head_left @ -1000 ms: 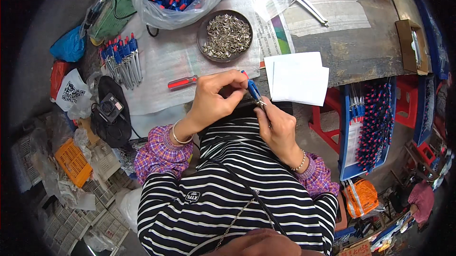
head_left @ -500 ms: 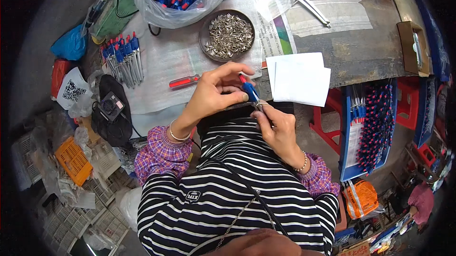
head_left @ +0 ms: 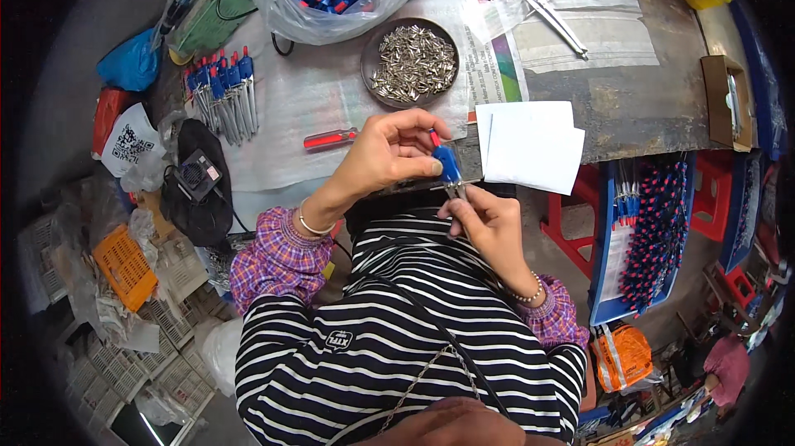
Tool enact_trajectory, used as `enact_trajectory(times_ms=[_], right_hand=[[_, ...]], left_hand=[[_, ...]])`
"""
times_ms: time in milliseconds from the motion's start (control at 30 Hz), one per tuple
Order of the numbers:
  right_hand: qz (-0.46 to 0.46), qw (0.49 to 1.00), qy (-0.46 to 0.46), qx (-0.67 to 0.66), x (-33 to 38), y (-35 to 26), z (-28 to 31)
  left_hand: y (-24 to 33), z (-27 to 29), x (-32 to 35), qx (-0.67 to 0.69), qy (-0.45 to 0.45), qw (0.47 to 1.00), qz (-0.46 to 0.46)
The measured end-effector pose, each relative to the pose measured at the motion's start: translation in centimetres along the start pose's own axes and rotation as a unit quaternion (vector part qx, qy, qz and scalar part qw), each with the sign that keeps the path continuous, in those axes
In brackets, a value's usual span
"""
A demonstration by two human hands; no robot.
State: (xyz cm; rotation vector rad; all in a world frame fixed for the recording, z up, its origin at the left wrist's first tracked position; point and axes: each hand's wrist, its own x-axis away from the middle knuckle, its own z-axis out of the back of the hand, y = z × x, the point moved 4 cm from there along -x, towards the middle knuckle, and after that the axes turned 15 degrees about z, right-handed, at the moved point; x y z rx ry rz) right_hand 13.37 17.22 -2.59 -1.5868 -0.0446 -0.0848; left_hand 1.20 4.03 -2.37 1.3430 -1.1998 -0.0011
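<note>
Between my two hands is a blue plastic head (head_left: 449, 163) with a red tip and silvery metal legs, much like a drawing compass. My left hand (head_left: 383, 154) is closed on the blue head, its thumb and fingers near the red tip. The metal legs are pinched by my right hand (head_left: 493, 224), just below the head. A thin metal piece sticks out sideways where legs and head meet. Beyond my hands stands a round dark bowl (head_left: 370, 65) filled with small metal pins. A red-handled screwdriver (head_left: 330, 139) lies left of my left hand.
A plastic bag (head_left: 319, 28) of blue heads stands at the far side. Assembled pieces (head_left: 224, 98) lie in a pile at left; white metal legs (head_left: 555, 24) lie at back right. Paper sheets (head_left: 534, 148) sit right of my hands. A blue tray (head_left: 609, 280) holds more pieces.
The view has shifted slightly, so the table things appear a little to the right and lower. Both hands keep hold of the blue-headed piece, which now stands a bit more upright.
</note>
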Motion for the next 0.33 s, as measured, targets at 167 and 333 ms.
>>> enact_trajectory(times_ms=[167,333], right_hand=[[-0.116,0.955,0.046,-0.271,0.0,1.0,-0.2],[-0.097,0.963,0.032,-0.249,0.1,1.8,0.1]], left_hand=[[3.0,1.8,0.4,-0.246,0.117,0.952,-0.137],[5.0,5.6,-1.0,-0.486,0.334,0.778,-0.219]])
